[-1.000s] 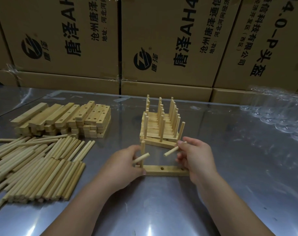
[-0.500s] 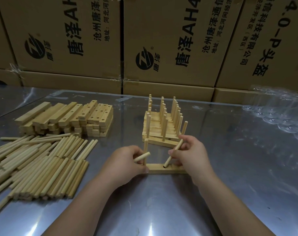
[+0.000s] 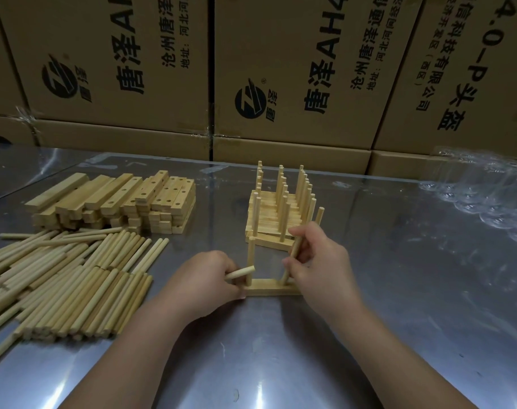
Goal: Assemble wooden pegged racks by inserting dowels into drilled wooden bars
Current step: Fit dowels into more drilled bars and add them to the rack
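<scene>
A drilled wooden bar [image 3: 267, 287] lies flat on the metal table in front of me. One dowel [image 3: 250, 259] stands upright in its left hole. My right hand [image 3: 319, 265] pinches a second dowel [image 3: 289, 268], which leans in the bar's middle hole. My left hand [image 3: 205, 280] steadies the bar's left end and holds a spare dowel [image 3: 241, 273] that points to the right.
Finished pegged racks [image 3: 280, 211] are stacked just behind the bar. Loose dowels [image 3: 65, 278] lie in a heap at the left, with a stack of drilled bars [image 3: 118, 202] behind them. Clear plastic items [image 3: 487, 196] sit at the right. Cardboard boxes [image 3: 280, 69] wall the back.
My right hand has brought its dowel down from mid-air and set its lower end into the bar's middle hole. My left hand has stayed at the bar's left end.
</scene>
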